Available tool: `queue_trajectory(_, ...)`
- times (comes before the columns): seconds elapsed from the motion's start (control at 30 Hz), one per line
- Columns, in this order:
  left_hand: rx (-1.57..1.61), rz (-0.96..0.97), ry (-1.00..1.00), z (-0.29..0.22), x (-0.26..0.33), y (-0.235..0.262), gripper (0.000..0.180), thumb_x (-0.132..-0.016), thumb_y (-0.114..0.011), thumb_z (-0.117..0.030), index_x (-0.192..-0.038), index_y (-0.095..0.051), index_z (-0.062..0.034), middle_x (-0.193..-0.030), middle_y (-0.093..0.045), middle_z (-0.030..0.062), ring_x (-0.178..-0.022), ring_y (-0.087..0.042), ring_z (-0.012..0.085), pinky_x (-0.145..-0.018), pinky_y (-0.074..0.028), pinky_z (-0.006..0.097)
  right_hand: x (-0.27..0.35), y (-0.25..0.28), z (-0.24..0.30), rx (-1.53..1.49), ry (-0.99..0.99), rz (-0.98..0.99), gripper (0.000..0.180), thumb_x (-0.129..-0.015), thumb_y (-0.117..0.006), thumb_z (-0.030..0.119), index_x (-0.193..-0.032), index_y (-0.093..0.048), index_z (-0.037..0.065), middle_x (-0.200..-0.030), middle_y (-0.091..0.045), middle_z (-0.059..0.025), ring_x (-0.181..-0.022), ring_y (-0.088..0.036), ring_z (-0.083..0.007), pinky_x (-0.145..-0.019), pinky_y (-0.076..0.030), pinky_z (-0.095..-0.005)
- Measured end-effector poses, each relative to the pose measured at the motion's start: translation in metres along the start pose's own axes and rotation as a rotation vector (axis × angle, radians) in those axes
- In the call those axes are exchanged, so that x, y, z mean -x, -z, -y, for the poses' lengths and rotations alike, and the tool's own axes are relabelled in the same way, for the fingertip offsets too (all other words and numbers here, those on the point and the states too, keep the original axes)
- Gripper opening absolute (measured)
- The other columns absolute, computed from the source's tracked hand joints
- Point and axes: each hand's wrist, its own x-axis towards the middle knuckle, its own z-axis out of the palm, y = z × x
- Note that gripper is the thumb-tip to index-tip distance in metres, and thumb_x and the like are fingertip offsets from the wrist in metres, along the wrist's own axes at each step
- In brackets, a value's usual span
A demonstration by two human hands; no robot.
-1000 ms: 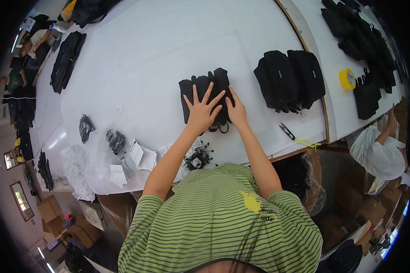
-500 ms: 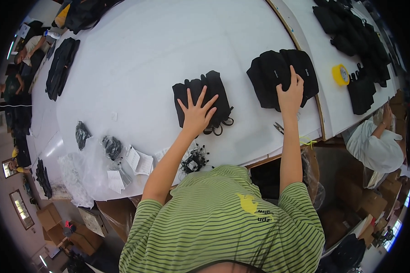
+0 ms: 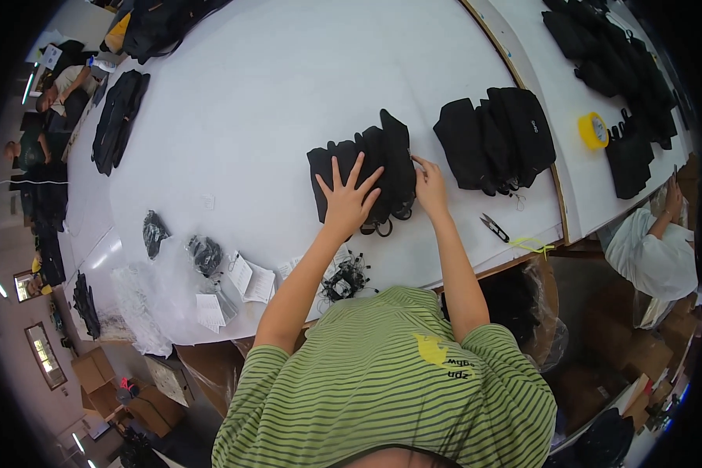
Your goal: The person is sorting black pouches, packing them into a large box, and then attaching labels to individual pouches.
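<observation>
My left hand (image 3: 345, 195) lies with fingers spread over a row of black fabric pouches (image 3: 373, 147) that overlap each other on the white table. Small loops stick out along the row's near edge. At its right end stands a tilted black pouch (image 3: 398, 152), its side edge pinched between the thumb and fingers of my right hand (image 3: 430, 186). Farther right, apart from both hands, sits a second group of black pouches (image 3: 529, 129) with a small light print on one.
Thread snips (image 3: 494, 227) lie near the table's front edge. A cluster of small black cord pieces (image 3: 346, 282), white paper tags (image 3: 249, 279) and clear plastic bags (image 3: 144, 292) are at the near left. A yellow tape roll (image 3: 587, 134) stands beyond the wooden strip (image 3: 557, 191).
My right hand has left the right-hand group and moved left, bringing a black pouch against the row's right end. My left hand stays spread on the row.
</observation>
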Motion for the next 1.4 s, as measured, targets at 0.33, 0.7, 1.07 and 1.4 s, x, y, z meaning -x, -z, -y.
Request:
queue_trajectory(0.33,0.44,-0.46,0.654,0.035,0.025,0.009,0.059,-0.081,-0.067,-0.038,-0.131,-0.05,-0.0112,-0.143,-0.033,0.0193,-0.13,-0.031,0.0382,-0.106,-0.025,0.05,0.02,-0.011,0.001,-0.268,-0.002,0.108,0.056,-0.087,-0.061,0.021,-0.137,-0.041,0.007,-0.133,-0.05,-0.0149,-0.122,-0.048,-0.0242,-0.101,-0.036,-0.0314)
queue_trajectory(0.7,0.976,-0.251,0.809,0.082,0.051,0.032,0.053,-0.075,-0.077,-0.032,-0.107,-0.056,0.0049,-0.101,-0.063,0.014,-0.092,-0.059,0.019,-0.084,-0.046,0.029,0.039,-0.093,0.037,-0.467,-0.018,0.253,0.056,-0.092,-0.054,0.022,-0.141,-0.034,0.007,-0.137,-0.045,-0.0155,-0.127,-0.043,-0.0246,-0.105,-0.032,-0.032)
queue_trajectory(1.07,0.25,-0.097,0.83,0.041,0.01,0.036,0.115,-0.063,-0.061,-0.077,-0.149,-0.012,-0.0182,-0.148,-0.008,0.0309,-0.134,-0.019,0.0489,-0.097,-0.019,0.071,0.046,-0.086,0.063,0.196,0.055,0.296,0.053,-0.093,-0.046,0.038,-0.141,-0.038,0.017,-0.119,-0.056,-0.0219,-0.109,-0.054,-0.0381,-0.094,-0.042,-0.0421)
queue_trajectory(1.4,0.018,-0.14,0.88,0.024,-0.001,0.005,0.118,-0.06,-0.061,-0.079,-0.149,-0.012,-0.0189,-0.147,-0.008,0.033,-0.132,-0.018,0.0527,-0.097,-0.017,0.071,0.002,0.056,0.038,0.886,0.225,-0.319,0.078,-0.064,-0.074,0.017,-0.136,-0.044,0.025,-0.144,-0.031,-0.0152,-0.131,-0.027,-0.0367,-0.104,-0.026,-0.0526)
